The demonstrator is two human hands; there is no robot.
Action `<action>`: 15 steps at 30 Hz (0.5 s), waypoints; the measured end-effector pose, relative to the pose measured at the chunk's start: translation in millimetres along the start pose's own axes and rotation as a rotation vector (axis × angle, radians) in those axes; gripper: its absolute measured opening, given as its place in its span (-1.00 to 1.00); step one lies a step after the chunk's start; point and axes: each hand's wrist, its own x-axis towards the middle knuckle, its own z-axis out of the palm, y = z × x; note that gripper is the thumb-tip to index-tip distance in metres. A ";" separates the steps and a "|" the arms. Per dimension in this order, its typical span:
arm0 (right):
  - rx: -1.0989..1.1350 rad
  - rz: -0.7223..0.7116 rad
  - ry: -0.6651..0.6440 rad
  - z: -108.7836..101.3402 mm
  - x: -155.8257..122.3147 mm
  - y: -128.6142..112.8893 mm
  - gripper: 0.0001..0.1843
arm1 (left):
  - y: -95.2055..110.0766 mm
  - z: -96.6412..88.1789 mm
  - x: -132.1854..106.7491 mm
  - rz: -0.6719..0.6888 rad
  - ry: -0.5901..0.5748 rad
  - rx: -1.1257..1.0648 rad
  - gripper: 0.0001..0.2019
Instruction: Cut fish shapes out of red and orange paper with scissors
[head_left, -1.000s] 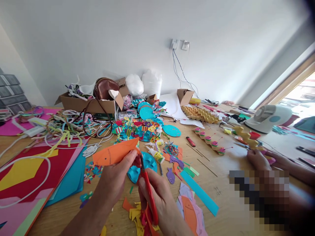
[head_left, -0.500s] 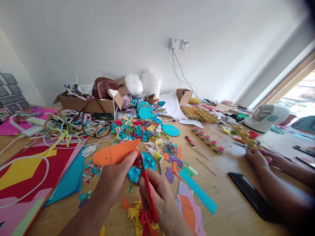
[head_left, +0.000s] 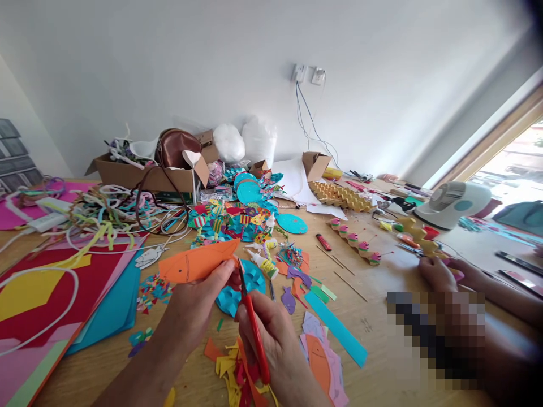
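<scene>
While the left hand [head_left: 207,293] pinches the right end of an orange paper fish shape [head_left: 193,263] above the wooden tabletop [head_left: 379,277], well short of its far edge, the right hand [head_left: 274,330] grips red-handled metal scissors [head_left: 255,336], blades at that end. Near that edge, toward the left, stands a brown cardboard box [head_left: 123,175].

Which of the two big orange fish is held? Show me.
The fish in the left hand, by the scissors; the other orange fish lies on lilac paper.
</scene>
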 end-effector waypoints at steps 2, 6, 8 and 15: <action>-0.005 0.000 -0.007 -0.8 -0.5 1.3 -0.63 | 1.6 0.7 0.4 -0.006 -0.054 -0.024 -0.88; -0.012 0.012 -0.030 -3.6 -2.3 3.7 -0.66 | 7.0 1.7 1.2 -0.029 -0.109 -0.030 -0.88; -0.020 0.012 -0.035 -5.5 -3.5 3.8 -0.67 | 10.2 2.0 1.4 -0.052 -0.136 -0.038 -0.88; -0.051 -0.020 -0.036 -9.3 -6.0 1.2 -0.65 | 16.2 1.1 2.1 -0.111 -0.200 -0.059 -0.88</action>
